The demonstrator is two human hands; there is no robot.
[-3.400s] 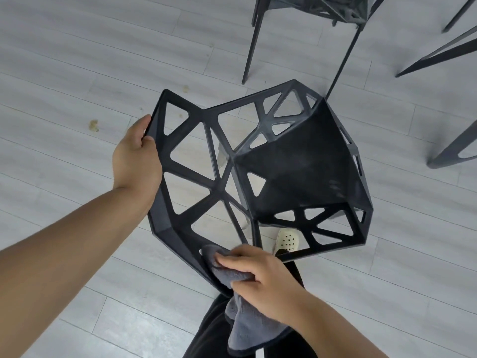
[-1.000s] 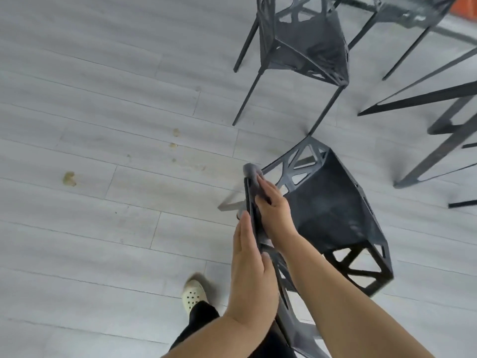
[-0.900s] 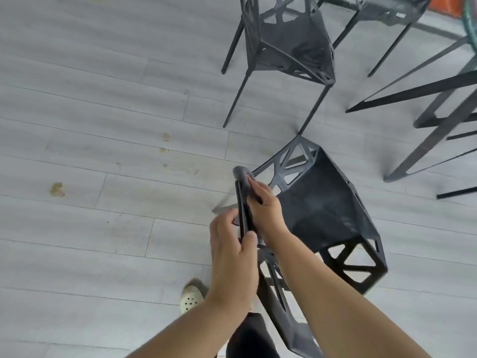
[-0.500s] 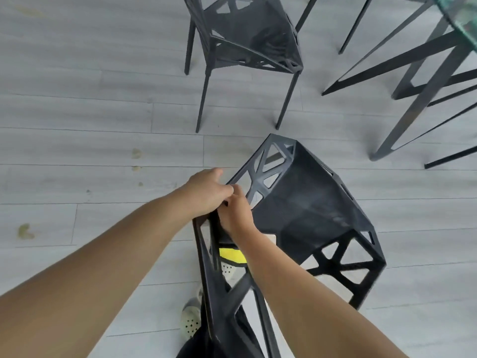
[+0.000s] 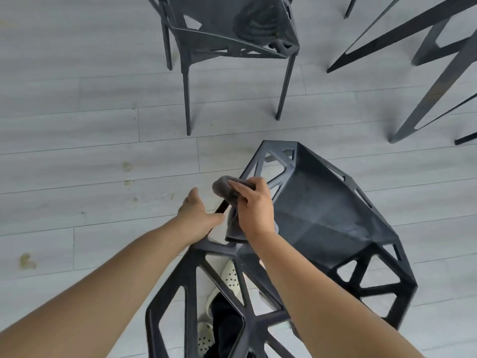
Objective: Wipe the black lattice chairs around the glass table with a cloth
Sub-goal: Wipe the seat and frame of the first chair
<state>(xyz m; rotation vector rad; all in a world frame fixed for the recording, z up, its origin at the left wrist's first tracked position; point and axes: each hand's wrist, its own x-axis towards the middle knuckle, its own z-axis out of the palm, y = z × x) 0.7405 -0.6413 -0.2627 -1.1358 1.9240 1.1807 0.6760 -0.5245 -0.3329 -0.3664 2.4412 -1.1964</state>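
Left hand [image 5: 197, 218], drawn back, seemingly grips chair [image 5: 322, 210]; right hand [image 5: 254, 208] grips cloth [image 5: 223, 188].

Floor [image 5: 77, 99]: pale grey wood-look planks, with long seams running roughly left to right. Yellowish-brown stains on the boards: one larger blot [image 5: 26, 261] near the left edge, a smaller spot [image 5: 127, 166] mid-left, and two faint flecks just below that. Cream clog [image 5: 232, 276] with round perforations, lower centre, partly hidden. Second clog [image 5: 205, 341] close to the bottom edge. Dark trouser leg [image 5: 227, 329] between the two.
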